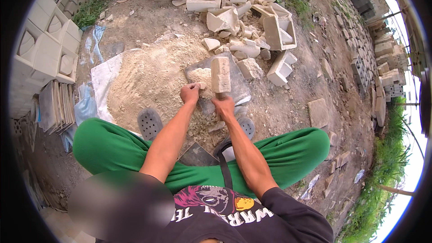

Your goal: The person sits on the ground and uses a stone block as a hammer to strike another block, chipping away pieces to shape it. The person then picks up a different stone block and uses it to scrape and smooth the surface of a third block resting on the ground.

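My right hand (223, 106) is closed round the handle of a mallet with a thick, pale, dust-coated block head (221, 75), held upright over a dark flat slab (241, 91). Close by on the left, my left hand (190, 93) pinches a small pale broken chunk (202, 85) at the slab's edge. Crushed cream-coloured material (198, 76) lies on the slab beside the mallet head. A wide heap of pale crushed grit (153, 67) spreads to the left over a white sheet (102, 91).
Broken cream blocks (245, 47) pile up beyond the slab. Stacked moulded blocks (49, 47) and leaning thin boards (56, 108) stand at the left. My feet, in grey clogs (150, 123), flank the work spot. A flat stone (318, 113) lies on the right.
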Tool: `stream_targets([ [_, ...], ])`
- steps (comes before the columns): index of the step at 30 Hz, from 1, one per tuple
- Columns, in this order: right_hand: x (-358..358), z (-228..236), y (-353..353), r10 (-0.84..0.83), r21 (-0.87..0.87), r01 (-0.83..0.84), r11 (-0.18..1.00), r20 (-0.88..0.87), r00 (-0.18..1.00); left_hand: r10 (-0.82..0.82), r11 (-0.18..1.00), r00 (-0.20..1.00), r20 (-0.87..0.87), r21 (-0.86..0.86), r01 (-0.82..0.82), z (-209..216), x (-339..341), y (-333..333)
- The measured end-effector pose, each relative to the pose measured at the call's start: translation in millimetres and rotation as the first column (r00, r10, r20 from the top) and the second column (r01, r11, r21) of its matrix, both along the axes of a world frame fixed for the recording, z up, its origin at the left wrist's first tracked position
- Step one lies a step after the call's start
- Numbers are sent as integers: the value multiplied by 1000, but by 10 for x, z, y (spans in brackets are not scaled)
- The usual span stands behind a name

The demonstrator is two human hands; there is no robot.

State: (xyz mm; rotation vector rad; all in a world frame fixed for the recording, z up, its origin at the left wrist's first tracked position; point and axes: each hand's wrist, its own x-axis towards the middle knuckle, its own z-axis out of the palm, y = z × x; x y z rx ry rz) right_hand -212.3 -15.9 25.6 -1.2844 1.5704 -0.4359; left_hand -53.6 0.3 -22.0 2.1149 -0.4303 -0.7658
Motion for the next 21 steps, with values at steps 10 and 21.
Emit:
stream_targets([
  [10, 38, 228, 380, 56, -257, -137, 957, -300, 952, -45, 999, 999, -5, -7, 45, 77, -115, 17],
  [21, -67, 340, 200, 99, -95, -122, 988, -224, 969, -46, 999, 998, 39, 3, 46, 144, -116, 26],
])
